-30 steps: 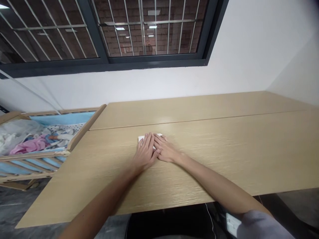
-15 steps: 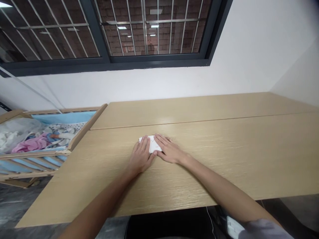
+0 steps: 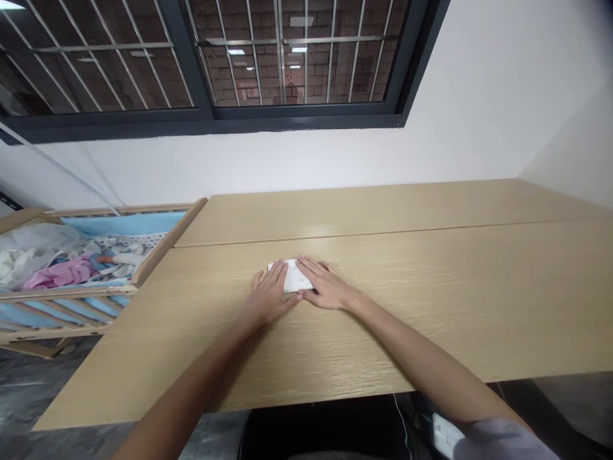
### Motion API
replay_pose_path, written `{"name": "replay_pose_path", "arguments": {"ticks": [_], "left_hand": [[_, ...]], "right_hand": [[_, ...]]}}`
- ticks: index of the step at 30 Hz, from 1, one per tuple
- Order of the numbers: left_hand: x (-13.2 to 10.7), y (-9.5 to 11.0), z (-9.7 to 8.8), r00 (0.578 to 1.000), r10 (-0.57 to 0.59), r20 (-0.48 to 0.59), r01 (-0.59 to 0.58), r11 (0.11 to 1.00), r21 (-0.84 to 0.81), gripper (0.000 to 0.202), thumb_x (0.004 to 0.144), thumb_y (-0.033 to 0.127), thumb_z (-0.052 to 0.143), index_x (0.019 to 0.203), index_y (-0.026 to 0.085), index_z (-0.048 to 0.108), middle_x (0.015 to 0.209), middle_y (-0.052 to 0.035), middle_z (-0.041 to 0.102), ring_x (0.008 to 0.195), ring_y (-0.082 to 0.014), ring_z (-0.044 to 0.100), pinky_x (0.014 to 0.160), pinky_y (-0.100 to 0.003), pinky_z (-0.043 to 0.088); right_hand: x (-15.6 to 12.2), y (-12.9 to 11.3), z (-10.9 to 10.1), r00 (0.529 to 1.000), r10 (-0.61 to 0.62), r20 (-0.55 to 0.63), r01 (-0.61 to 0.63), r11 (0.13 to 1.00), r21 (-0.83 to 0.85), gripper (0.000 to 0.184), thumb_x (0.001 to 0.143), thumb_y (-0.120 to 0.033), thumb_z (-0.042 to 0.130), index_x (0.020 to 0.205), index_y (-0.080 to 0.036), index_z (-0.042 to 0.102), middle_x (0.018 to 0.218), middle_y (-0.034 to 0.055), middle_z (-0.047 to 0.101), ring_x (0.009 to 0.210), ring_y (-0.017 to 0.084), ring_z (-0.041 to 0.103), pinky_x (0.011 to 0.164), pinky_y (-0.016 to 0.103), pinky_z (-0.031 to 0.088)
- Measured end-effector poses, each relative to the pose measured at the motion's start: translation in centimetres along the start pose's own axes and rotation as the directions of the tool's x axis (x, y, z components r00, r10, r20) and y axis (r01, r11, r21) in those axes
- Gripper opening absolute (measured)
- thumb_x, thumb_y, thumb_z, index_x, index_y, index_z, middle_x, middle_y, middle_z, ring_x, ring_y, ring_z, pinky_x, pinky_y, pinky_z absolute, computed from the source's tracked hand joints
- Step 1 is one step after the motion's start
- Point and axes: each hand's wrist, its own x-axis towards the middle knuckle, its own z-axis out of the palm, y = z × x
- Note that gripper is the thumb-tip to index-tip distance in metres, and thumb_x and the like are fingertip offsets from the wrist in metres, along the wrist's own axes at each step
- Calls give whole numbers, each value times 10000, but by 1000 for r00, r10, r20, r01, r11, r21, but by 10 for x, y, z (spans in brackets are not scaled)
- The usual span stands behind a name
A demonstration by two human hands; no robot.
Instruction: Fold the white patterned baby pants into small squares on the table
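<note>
White paper or thin tissue, I couldn't tell which from where I stood, made up the small folded white sheet (image 3: pixel 295 277) lying on the near board of the pale oak-grain table (image 3: pixel 431 319), a little to the left of the board's middle and just below the seam that divided the two boards. A few faint green marks showed near its lower edge. The person's left hand (image 3: pixel 272 294) and right hand (image 3: pixel 328 287) were both open, palms down and flat, with neither one gripping the sheet. The left hand covered the sheet's left end and the right hand lay over its right end, leaving a strip of white showing between them. The two hands sat close together at the thumbs, almost meeting just below the sheet. Both bare forearms stretched in from the near edge of the table, and a grey sleeve (image 3: pixel 498 441) covered the right arm above the elbow. A small white object (image 3: pixel 447 434) sat just beside that sleeve, below the table edge, too cut off to identify. To the left of the table stood a wooden cot (image 3: pixel 167 243) with blue padding, holding a heap of clothes that included a pink garment (image 3: pixel 60 273). Beyond the table rose a white wall (image 3: pixel 287 160), with a dark-framed barred window (image 3: pixel 306 118) above it looking onto brickwork (image 3: pixel 287 80).
</note>
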Motion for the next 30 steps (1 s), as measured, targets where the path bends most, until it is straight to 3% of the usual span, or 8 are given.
{"name": "replay_pose_path", "arguments": {"ticks": [4, 10, 15, 19, 23, 25, 27, 30], "left_hand": [[4, -7, -3, 1000, 22, -18, -23, 999, -41, 738, 899, 472, 568, 1520, 153, 328, 1578, -220, 391, 1470, -360, 358, 1170, -627, 247], [8, -15, -3, 992, 41, -119, -45, 999, -29, 530, 806, 197, 552, 1336, 213, 536, 1514, -153, 502, 1406, -316, 455, 1173, -593, 238], [7, -10, -8, 969, 32, -243, -26, 999, 31, 354, 842, 166, 540, 1169, 240, 654, 1406, -136, 579, 1295, -300, 528, 1099, -529, 304], [6, -8, -8, 953, 1, -302, 18, 998, 61, 339, 921, 167, 476, 1186, 254, 669, 1206, -130, 645, 1114, -293, 587, 997, -506, 347], [6, -7, -11, 947, -1, -322, 21, 998, 59, 341, 963, 175, 436, 1214, 264, 649, 1166, -111, 662, 1091, -278, 596, 987, -495, 344], [6, -5, -18, 930, -33, -365, 29, 999, -18, 297, 987, 244, 446, 1224, 254, 625, 1175, -108, 670, 1116, -282, 598, 994, -491, 361], [7, -2, -26, 904, -134, -405, 49, 976, -214, 295, 979, 331, 498, 1246, 236, 578, 1169, -106, 681, 1122, -275, 615, 974, -452, 415], [7, 2, -35, 906, -305, -292, 89, 814, -574, 423, 927, 402, 570, 1294, 217, 469, 1012, -64, 718, 933, -227, 695, 798, -349, 517]], "right_hand": [[2, 2, -3, 1000, 3, 17, -3, 1000, 20, 859, 909, -376, 540, 1629, -207, 105, 1680, 154, 148, 1542, 333, 159, 1190, 621, 165], [7, 1, 2, 991, 32, -132, -26, 999, 46, 741, 844, -280, 543, 1551, -194, 338, 1619, 165, 331, 1480, 314, 312, 1164, 564, 216], [9, -1, 3, 978, 40, -205, -34, 999, 35, 700, 785, -227, 567, 1472, -189, 438, 1556, 175, 399, 1417, 307, 387, 1118, 506, 281], [10, 0, 0, 971, 58, -232, -42, 996, 74, 647, 762, -174, 555, 1405, -189, 491, 1430, 155, 514, 1322, 284, 476, 1078, 470, 332], [12, 1, -3, 947, 93, -306, -25, 975, 221, 515, 767, -139, 539, 1278, -199, 561, 1307, 115, 620, 1237, 263, 550, 1048, 441, 391], [13, 1, -6, 925, 186, -333, -38, 914, 404, 450, 797, -183, 552, 1247, -199, 553, 1217, 105, 666, 1108, 245, 622, 960, 405, 470], [14, 1, -11, 902, 283, -325, -27, 789, 613, 443, 826, -261, 569, 1259, -199, 502, 1078, 83, 704, 943, 220, 667, 836, 368, 526], [15, 5, -17, 882, 376, -284, 6, 593, 805, 511, 813, -336, 615, 1275, -218, 430, 877, 17, 704, 780, 198, 668, 739, 349, 544]]}}
